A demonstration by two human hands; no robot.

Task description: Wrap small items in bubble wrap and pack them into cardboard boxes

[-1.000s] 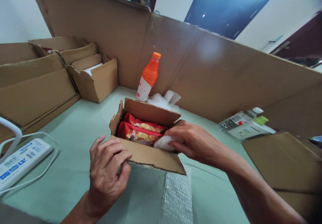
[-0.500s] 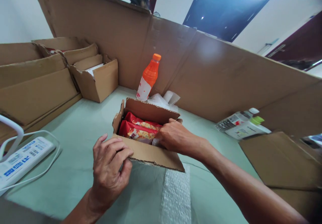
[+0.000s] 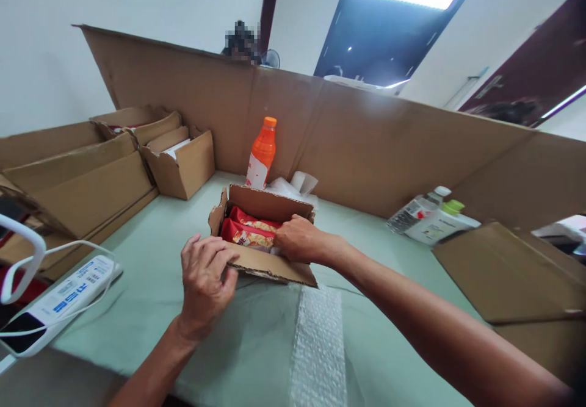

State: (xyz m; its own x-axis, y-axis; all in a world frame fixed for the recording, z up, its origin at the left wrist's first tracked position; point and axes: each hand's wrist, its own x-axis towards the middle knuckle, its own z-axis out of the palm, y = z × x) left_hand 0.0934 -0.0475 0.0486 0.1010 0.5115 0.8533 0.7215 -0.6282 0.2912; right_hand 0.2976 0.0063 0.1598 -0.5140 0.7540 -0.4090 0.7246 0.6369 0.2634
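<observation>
Since the earlier frames the right hand (image 3: pixel 297 240) has pushed deeper into the small cardboard box (image 3: pixel 270 265), and the white wad it was carrying a second ago is now almost hidden beneath it; the camera has also pulled back and tipped up, so more of the room shows above the cardboard wall (image 3: pixel 366 144). In the head view the box sits open near the middle of the green tabletop (image 3: pixel 151 236), its near flap folded outward toward the person. The left hand (image 3: pixel 206 276) grips that near flap at its left end, fingers curled over the edge and thumb below. The right hand is curled into a loose fist inside the box, at its right end, pressing down beside the red snack packets (image 3: pixel 249 231) that lie flat and fill the left part of the box; whether it clasps anything now I cannot tell. A strip of bubble wrap (image 3: pixel 318 346) lies on the tabletop just in front of the box. Behind the box an orange bottle (image 3: pixel 260 154) stands upright against the wall, with crumpled white wrap (image 3: pixel 295 184) beside it. To the left are open cartons (image 3: pixel 180 160) and a white power strip (image 3: pixel 68 288) with its cable; to the right, bottles lying on their sides (image 3: pixel 430 218) and a flat sheet of cardboard (image 3: pixel 499 273).
</observation>
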